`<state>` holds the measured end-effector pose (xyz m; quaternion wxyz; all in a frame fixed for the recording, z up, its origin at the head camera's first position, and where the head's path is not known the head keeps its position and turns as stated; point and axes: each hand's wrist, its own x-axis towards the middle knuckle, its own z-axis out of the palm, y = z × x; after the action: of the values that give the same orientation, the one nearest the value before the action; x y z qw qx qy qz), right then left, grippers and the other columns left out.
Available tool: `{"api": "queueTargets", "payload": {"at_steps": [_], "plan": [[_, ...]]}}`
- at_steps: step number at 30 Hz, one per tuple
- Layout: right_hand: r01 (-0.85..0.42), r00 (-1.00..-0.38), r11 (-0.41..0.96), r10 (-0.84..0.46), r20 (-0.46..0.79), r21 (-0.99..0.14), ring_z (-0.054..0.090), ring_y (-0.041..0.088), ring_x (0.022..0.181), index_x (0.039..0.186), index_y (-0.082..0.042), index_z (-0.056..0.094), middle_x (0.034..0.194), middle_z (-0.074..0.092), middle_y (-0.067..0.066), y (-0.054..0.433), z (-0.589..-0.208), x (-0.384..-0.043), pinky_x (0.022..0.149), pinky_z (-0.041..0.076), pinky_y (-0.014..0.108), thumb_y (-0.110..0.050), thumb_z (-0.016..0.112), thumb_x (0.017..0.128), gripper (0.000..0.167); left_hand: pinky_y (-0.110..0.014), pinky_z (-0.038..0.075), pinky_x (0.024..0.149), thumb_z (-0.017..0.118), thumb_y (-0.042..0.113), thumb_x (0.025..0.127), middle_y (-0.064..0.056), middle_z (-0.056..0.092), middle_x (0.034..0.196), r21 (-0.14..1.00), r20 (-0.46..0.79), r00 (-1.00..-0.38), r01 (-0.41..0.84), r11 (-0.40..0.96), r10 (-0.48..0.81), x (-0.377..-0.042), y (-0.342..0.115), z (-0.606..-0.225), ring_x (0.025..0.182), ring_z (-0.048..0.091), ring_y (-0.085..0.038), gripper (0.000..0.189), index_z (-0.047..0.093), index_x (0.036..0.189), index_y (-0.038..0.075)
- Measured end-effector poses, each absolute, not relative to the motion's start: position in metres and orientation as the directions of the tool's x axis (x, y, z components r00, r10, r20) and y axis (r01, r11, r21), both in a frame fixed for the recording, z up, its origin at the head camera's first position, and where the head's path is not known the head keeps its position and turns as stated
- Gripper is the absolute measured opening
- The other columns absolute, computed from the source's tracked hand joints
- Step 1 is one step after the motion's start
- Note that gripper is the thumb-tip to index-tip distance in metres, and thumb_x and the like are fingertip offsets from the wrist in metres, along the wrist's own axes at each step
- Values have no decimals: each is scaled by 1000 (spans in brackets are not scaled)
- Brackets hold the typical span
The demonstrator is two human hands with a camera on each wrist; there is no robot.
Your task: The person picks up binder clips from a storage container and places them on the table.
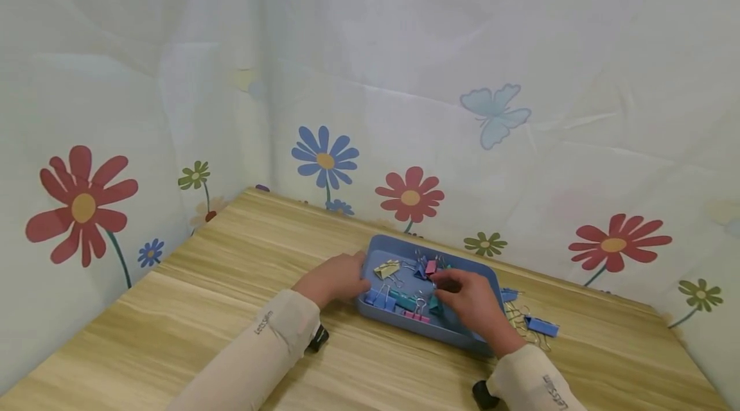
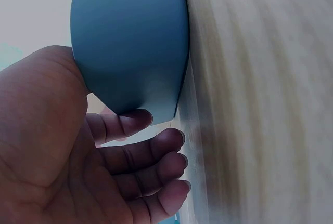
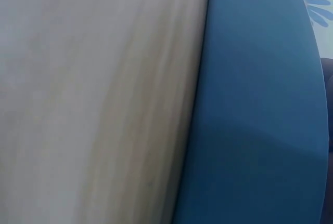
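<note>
Head: the blue, rounded-rectangular plastic tray (image 1: 428,327) runs lengthwise left to right; the left hand (image 1: 338,276) grips its left end. Inside the tray, a pink metal binder clip (image 1: 431,268) lies beside the nearer right hand (image 1: 471,298), fingers curved, hold uncertain.

Left wrist: thumb and forefinger straddle the tray's wall.

Right wrist: fingertips aren't visible.

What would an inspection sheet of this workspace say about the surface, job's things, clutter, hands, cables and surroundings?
Surface: wood-grain table.
Job's things: blue tray holding yellow, blue, teal and pink binder clips.
Clutter: more clips on the table, right of the tray.
Hands: left hand holds the tray's left end; right hand is over the tray, whether pinching a clip unclear.
Cables: nothing seen.
Surroundings: white backdrop printed with flowers and a butterfly.
</note>
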<state>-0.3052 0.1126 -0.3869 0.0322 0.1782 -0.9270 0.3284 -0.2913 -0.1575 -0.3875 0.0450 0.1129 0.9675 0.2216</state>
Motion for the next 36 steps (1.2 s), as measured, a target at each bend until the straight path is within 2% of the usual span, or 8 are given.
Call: {"api": "queueTargets", "payload": {"at_steps": [4,11,18,24,28,36], "plan": [[-359,-932,717,-312,186,-597,66,14,89,110,-15,72,98,71,-2,116,-388,-304,74,55,31,-14,72,85,24,-42,41,107,55,29,90,-19,51,142,443,-27,-970,203,873,240,-293,-159,-392,124,55,-28,69,33,148,-3],[-383,-923,724,-323,208,-573,64,12,86,109,-15,72,96,71,-3,119,-382,-304,76,55,32,-16,72,86,23,-42,41,107,56,29,90,-20,51,142,463,-19,-972,200,864,235,-293,-162,-397,118,57,-25,70,33,147,-4],[-351,-935,708,-299,190,-613,65,17,93,115,-11,69,104,70,2,132,-371,-302,80,56,36,-16,69,88,27,-42,42,105,56,29,90,-21,52,140,452,-10,-969,216,865,248,-295,-159,-395,112,58,-22,69,33,146,-5],[-324,-946,732,-262,191,-600,64,19,99,119,-12,67,111,69,5,149,-365,-301,83,55,38,-19,67,90,30,-42,43,105,56,28,90,-21,53,139,443,-9,-967,224,868,254,-297,-157,-394,110,58,-22,70,33,146,-5],[-343,-939,723,-250,236,-600,65,21,98,118,-11,67,111,70,8,160,-360,-301,83,55,39,-18,67,90,29,-42,43,105,56,27,89,-21,53,139,447,-10,-967,223,866,254,-297,-157,-393,109,58,-22,69,33,146,-6],[-377,-916,741,-212,340,-556,67,27,96,119,-7,67,107,70,13,185,-343,-303,74,56,31,-16,67,91,30,-42,43,104,56,27,89,-21,54,138,451,-11,-967,222,864,255,-296,-157,-392,109,58,-22,68,34,145,-6]]}}
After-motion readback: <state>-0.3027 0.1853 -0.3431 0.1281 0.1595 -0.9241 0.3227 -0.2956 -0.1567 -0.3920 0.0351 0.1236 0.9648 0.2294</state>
